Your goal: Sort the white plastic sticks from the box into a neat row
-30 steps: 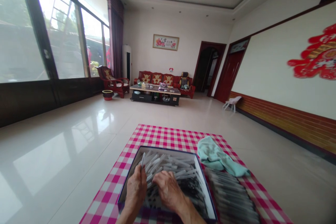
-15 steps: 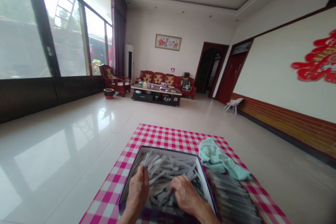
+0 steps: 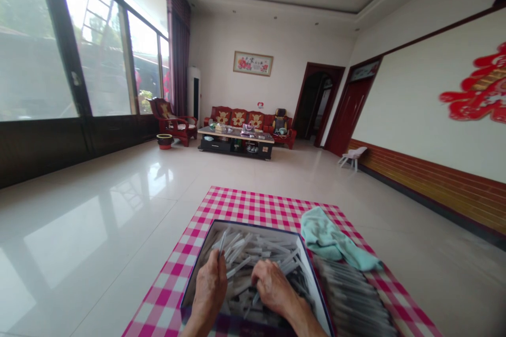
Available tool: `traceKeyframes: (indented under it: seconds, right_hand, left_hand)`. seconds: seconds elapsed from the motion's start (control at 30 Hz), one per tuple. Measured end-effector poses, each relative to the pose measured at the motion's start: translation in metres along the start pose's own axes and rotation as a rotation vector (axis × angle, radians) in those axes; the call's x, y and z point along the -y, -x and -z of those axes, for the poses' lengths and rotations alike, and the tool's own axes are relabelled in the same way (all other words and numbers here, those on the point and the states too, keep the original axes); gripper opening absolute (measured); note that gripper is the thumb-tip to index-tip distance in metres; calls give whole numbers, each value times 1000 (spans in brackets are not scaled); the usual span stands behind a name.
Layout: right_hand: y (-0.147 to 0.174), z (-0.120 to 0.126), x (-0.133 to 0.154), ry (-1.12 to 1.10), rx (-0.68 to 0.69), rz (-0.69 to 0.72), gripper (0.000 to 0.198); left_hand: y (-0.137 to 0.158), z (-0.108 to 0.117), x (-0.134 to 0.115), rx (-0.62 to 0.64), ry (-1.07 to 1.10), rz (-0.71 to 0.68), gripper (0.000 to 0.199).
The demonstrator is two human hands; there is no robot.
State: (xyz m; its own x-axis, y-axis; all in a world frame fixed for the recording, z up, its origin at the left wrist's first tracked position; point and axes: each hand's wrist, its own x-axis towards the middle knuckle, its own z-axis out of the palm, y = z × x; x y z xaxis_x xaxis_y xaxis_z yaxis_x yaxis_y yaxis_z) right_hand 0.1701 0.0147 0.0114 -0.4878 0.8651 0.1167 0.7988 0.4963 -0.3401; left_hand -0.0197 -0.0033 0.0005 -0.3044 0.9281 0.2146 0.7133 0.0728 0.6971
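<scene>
My left hand (image 3: 210,280) is closed over the left side of a shallow, dark-blue-edged box (image 3: 324,303). It pinches a thin clear plastic tube (image 3: 223,239), much like a pen barrel, which points up and away. My right hand (image 3: 272,284) is in the box with its fingers curled down among the pieces. A slim pale piece shows below its fingertips, but whether they grip it is hidden. Many translucent tubes (image 3: 272,246) lie loose in the box, with darker small parts nearer me. Motion blurs part of the contents.
Right of the box lies a row of dark-and-clear pen-like sticks (image 3: 353,295), side by side. A mint-green cloth (image 3: 334,242) is crumpled behind them. Pink-and-white checked cloth (image 3: 169,279) covers the table. Beyond are a coffee table (image 3: 237,145) and a red wooden sofa (image 3: 286,139).
My right hand has shifted slightly left and up within the box, its fingers still curled. My left hand keeps holding the clear tube almost in place.
</scene>
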Motion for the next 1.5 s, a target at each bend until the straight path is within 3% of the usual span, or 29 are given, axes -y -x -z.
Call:
traceKeyframes:
  seconds: [0.17,0.3,0.43,0.7,0.93,1.13,1.3,1.5]
  right_hand:
    - [0,3,3,-37,-74,-3,33]
    - [-10,1,27,-164,-136,171,33]
    - [-21,-5,43,-175,-95,297,32]
    - [-19,-11,24,90,13,35,23]
    - [-30,-34,35,195,64,-34,17]
    - [-23,-33,39,208,33,-37,33]
    - [-7,-11,25,104,-90,-46,20]
    - [5,-6,7,-230,-396,-59,14]
  left_hand:
    - [2,0,-1,-41,135,9,25]
    - [-3,7,1,-9,338,0,28]
    - [-13,15,13,17,340,-82,28]
    - [-9,15,31,-28,164,-203,33]
    - [-8,15,32,25,132,-225,42]
    - [-3,4,26,-24,-21,-311,34]
    - [12,-11,7,-42,-172,-293,30]
    - [18,-17,-11,-10,-180,-387,29]
